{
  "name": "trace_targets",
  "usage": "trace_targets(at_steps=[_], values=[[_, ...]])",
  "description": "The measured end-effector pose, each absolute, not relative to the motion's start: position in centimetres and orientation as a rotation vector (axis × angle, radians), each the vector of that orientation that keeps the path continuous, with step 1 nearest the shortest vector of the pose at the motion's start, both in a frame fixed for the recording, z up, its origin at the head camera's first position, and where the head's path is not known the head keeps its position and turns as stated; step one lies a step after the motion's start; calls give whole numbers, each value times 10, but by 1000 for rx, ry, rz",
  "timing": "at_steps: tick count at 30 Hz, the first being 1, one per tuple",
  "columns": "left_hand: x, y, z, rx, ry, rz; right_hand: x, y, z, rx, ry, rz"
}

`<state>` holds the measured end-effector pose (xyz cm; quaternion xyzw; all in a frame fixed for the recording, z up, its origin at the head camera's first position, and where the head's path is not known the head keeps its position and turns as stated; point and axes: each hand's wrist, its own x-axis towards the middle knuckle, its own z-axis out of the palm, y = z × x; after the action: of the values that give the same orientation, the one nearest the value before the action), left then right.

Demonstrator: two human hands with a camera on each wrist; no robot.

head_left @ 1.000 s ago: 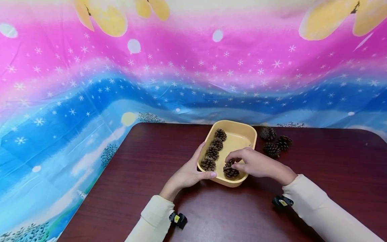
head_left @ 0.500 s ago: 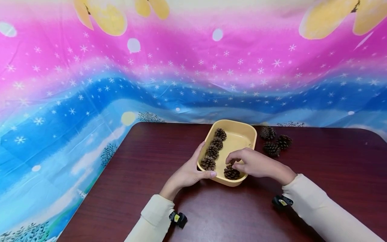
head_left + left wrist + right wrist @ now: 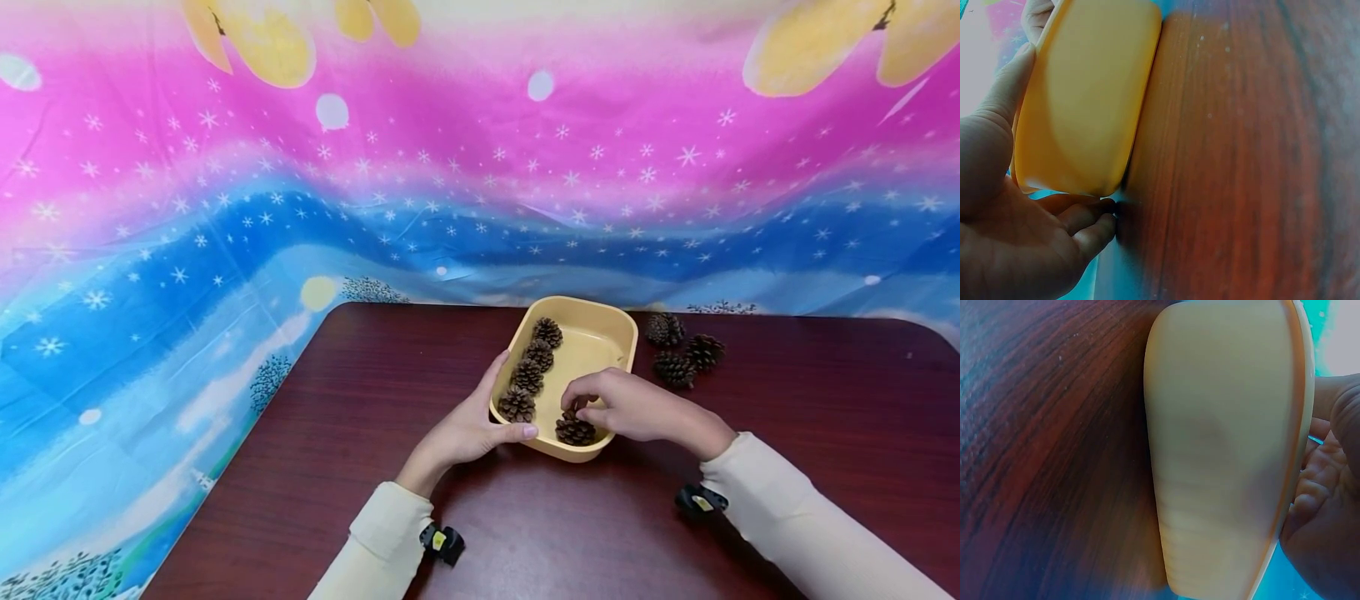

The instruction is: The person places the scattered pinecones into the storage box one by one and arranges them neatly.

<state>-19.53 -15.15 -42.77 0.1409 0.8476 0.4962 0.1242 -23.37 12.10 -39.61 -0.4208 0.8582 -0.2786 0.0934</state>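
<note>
A yellow rectangular box [image 3: 581, 310] stands on the table, long side away from me. My left hand [image 3: 468, 429] grips its near left corner, thumb along the near rim and fingers down the left side. Inside, a row of several pine cones [image 3: 528, 377] lines the left wall. My right hand [image 3: 637, 404] reaches over the right rim and pinches another pine cone [image 3: 575, 429] in the near right corner. Its fingertips are on the cone's top. In the right wrist view the box wall [image 3: 1222, 444] hides the cone and the fingertips.
Three loose pine cones [image 3: 675, 371] lie on the dark red wooden table [image 3: 337, 400], right of the box. Behind the table's far edge hangs a pink and blue snowflake cloth [image 3: 450, 167]. A small black camera [image 3: 701, 502] sits at the right cuff.
The pine cone under my right hand has shifted very slightly to the right. My left hand and the box stay in place.
</note>
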Motion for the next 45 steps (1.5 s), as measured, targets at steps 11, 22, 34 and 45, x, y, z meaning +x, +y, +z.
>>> trace_targets(at_steps=[11,22,34,45], values=[[-196,-151,-428,419,2468,1447,-234,122,-397,-1254,2558,-850],[-195,-151,-427,402,2464,1447,-235,120,-397,-1258,2595,-850],[-195,-151,-428,405,2457,1457,-235,120,-398,-1260,2600,-848],[-196,-151,-428,408,2466,1450,-235,120,-397,-1254,2600,-857]])
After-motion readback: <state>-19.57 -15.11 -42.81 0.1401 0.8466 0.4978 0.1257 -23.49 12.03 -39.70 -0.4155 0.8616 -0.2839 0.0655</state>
